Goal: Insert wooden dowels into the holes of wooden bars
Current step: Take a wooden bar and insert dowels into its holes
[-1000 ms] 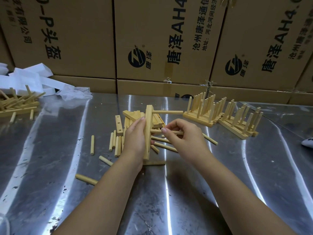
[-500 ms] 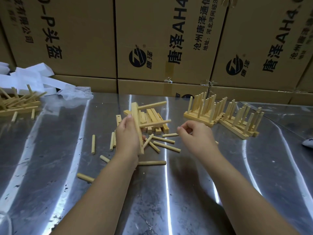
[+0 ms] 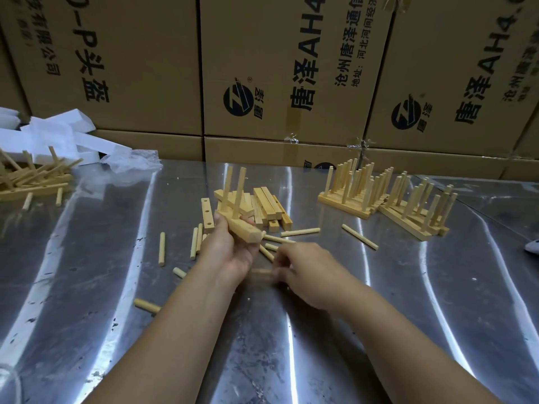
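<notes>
My left hand [image 3: 230, 246] grips a wooden bar [image 3: 243, 230] above the metal table, with two dowels [image 3: 238, 193] standing up out of its holes. My right hand [image 3: 303, 269] is low over the table, blurred, its fingers pinching a loose dowel [image 3: 261, 272] that lies just below my left hand. A pile of bare bars [image 3: 268, 207] lies behind my hands. Loose dowels [image 3: 300, 232] are scattered around it on the table.
Finished bars with upright dowels [image 3: 379, 193] stand at the right rear. Another heap of bars and dowels [image 3: 32, 182] lies at the far left beside white foam pieces [image 3: 52, 138]. Cardboard boxes [image 3: 277, 68] wall off the back of the steel table [image 3: 379, 330].
My left hand has turned the bar so its two dowels now point up. My right hand has let go of the inserted dowel and dropped to a loose dowel on the table.
</notes>
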